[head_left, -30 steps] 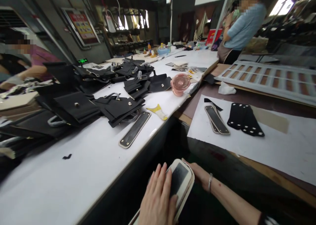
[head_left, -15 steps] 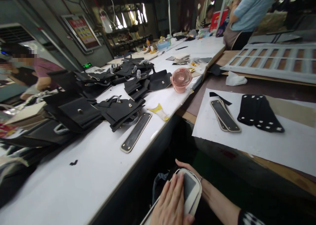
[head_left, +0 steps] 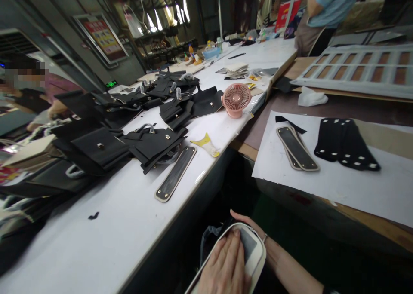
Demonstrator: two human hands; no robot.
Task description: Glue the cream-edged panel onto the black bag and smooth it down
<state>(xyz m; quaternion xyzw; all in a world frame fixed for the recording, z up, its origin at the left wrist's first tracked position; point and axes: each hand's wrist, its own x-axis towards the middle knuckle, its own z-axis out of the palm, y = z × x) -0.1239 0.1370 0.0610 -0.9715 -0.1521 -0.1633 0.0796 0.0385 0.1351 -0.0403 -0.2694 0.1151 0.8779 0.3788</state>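
Observation:
My left hand [head_left: 222,264] lies flat, fingers close together, on a grey panel [head_left: 249,244] with a cream border. This panel faces up on a dark bag-like piece [head_left: 222,228] low in front of me, beside the table edge. My right hand [head_left: 247,220] reaches round its far right side and supports it from behind; most of those fingers are hidden. Some clear plastic wrap [head_left: 206,238] shows at the piece's left. On the white table nearby lies a long dark strip [head_left: 176,173] with a pale edge and metal studs.
Black handbags [head_left: 155,145] crowd the white table [head_left: 74,242], along with a pink fan [head_left: 236,99] and a yellow-and-white scrap [head_left: 206,145]. On the right bench are pale-edged strips [head_left: 297,148] and black studded pieces [head_left: 345,144]. Co-workers [head_left: 332,6] are at far left and back right.
My left hand's fingers have shifted slightly down and right on the panel. The held piece has moved slightly to the right. The view has tilted a little.

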